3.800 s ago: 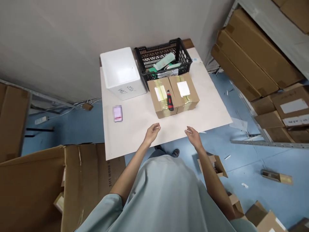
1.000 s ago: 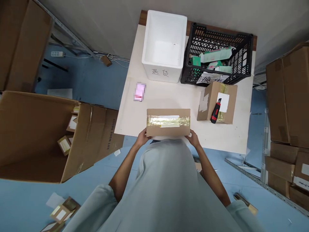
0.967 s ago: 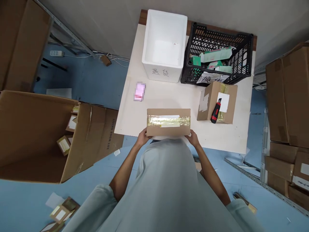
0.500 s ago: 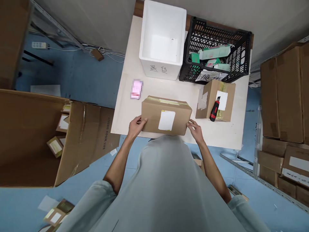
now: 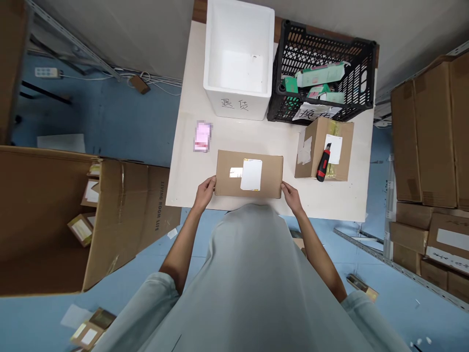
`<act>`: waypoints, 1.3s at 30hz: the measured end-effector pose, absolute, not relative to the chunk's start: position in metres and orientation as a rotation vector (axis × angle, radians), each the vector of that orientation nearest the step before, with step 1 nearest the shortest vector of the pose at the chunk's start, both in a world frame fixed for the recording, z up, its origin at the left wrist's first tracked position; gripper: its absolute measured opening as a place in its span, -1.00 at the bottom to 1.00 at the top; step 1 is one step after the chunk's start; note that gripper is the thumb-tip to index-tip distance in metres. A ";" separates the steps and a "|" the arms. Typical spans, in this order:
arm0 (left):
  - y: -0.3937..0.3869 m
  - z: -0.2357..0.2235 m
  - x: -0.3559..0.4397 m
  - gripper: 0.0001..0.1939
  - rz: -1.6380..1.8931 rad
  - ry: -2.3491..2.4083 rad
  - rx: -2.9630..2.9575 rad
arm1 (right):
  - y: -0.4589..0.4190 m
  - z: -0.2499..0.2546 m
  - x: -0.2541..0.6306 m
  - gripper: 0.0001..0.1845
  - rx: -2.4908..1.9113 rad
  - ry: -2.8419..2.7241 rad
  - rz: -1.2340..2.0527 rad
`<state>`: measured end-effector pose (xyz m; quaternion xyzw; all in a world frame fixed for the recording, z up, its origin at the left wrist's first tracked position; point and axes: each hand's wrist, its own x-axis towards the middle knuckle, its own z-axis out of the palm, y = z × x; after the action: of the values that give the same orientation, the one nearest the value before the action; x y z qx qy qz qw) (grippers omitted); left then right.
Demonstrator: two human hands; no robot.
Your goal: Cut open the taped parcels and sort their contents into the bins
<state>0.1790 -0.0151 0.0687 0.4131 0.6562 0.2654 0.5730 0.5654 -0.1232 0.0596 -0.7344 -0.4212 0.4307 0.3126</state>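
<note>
Okay, so the box just got tipped over near the tabletop's front edge, no longer tape-up, with left hand and right hand each keeping a grip on one end, putting its label in plain view.

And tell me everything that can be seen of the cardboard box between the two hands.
The cardboard box is brown and oblong, with no opening in view. Its upper face bears a white label and, to the left, a smaller glossy patch. The left hand and right hand hold its opposite ends, near the front edge of the table.
</note>
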 end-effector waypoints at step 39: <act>-0.027 0.064 0.180 -0.31 0.747 1.535 1.029 | -0.129 0.068 0.577 -0.22 -1.981 -0.966 0.959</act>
<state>0.1803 -0.0269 0.0644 0.4333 0.6467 0.3146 0.5431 0.5765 -0.1289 0.0679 -0.7688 -0.3749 0.3720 0.3606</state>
